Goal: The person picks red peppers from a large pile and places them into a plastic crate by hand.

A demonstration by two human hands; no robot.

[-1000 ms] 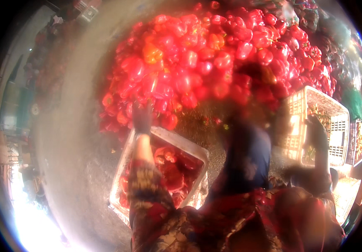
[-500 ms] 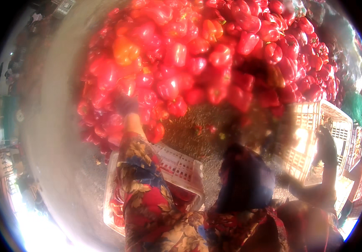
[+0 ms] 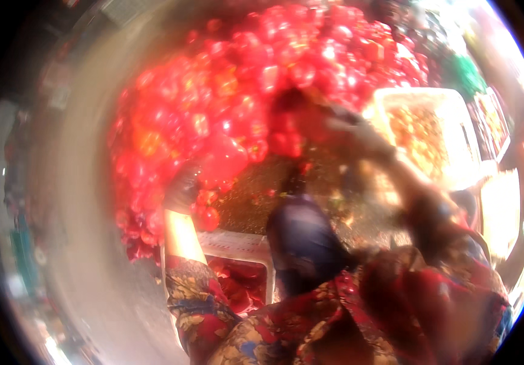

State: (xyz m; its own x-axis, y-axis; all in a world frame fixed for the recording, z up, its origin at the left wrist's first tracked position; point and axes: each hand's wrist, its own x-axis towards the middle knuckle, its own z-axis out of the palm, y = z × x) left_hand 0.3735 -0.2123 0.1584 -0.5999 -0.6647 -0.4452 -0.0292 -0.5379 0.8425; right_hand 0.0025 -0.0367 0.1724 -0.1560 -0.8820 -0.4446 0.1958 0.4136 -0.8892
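A big heap of red bell peppers [image 3: 201, 125] fills the upper middle. My left hand [image 3: 183, 187], in a dark glove, is closed at the heap's near left side, against a large red bell pepper [image 3: 222, 159] that looks held. My right hand [image 3: 341, 125], gloved and smeared by motion, reaches over the heap's right edge. Red peppers lie close to its fingers, but its grip is too blurred to make out. Below my left forearm stands a pale plastic crate [image 3: 231, 241] with red peppers [image 3: 241, 289] inside.
A white crate [image 3: 472, 143] with yellowish contents stands at the right, beside a green bundle [image 3: 462, 76]. My dark-clothed knee [image 3: 304, 234] is between the crates. Bare ground [image 3: 262, 194] shows before the heap, and a pale concrete strip [image 3: 79, 182] runs along the left.
My right hand has swung from the right-hand crate's side to the heap. My left hand has drawn slightly nearer, with a large pepper now against it. The whole view has shifted.
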